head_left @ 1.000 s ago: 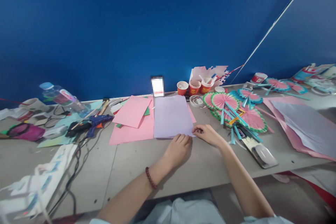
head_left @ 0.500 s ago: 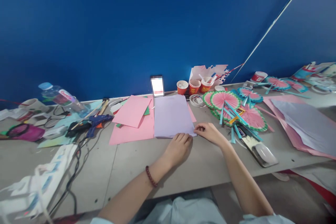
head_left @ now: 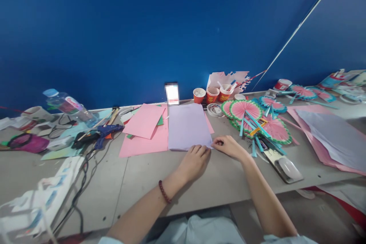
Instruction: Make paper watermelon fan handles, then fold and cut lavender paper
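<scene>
Grey tabletop (head_left: 145, 183), rectangular lilac paper sheet (head_left: 187, 126): likely light, creasable, best taken by corners! Right hand (head_left: 228, 146) pinches one; left hand (head_left: 194, 163), grip unclear.

Over here the grey surface (head_left: 154, 183) carries a white power strip (head_left: 64, 175) on the left, then pink paper (head_left: 143, 148), a lilac sheet (head_left: 188, 127) beside it, three red paper cups (head_left: 212, 96), a coiled white cable (head_left: 214, 109) and heaped pleated paper fans (head_left: 245, 109).
</scene>
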Action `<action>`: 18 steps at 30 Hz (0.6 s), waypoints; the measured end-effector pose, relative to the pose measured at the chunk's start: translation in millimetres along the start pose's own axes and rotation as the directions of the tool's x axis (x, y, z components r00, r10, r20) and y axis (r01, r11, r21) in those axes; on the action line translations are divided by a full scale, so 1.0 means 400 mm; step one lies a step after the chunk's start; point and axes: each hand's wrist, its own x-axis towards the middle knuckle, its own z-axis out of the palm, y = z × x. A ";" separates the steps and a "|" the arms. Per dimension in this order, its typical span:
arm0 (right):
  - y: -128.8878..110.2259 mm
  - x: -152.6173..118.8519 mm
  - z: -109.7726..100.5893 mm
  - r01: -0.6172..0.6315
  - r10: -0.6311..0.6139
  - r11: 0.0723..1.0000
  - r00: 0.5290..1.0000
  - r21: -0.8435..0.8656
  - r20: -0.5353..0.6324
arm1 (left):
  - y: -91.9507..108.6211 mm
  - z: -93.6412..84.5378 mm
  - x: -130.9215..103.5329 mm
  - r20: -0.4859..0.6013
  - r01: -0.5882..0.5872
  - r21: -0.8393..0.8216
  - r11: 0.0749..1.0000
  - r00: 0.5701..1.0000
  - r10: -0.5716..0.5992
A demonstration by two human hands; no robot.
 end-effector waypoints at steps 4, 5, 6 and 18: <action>0.000 0.001 0.003 -0.010 0.010 1.000 1.000 -0.007 -0.004 | -0.002 0.007 -0.001 -0.007 0.000 0.011 1.000 1.000 0.000; 0.001 0.002 0.003 -0.011 0.011 1.000 1.000 -0.008 -0.005 | -0.003 0.007 -0.002 -0.006 -0.001 0.013 1.000 1.000 0.001; 0.001 0.002 0.003 -0.012 0.012 1.000 1.000 -0.008 -0.005 | -0.002 0.006 -0.002 -0.004 -0.001 0.014 1.000 1.000 0.001; 0.004 -0.003 -0.010 0.020 -0.016 0.995 0.999 0.098 -0.039 | 0.003 0.000 0.000 -0.011 0.014 0.005 1.000 1.000 -0.014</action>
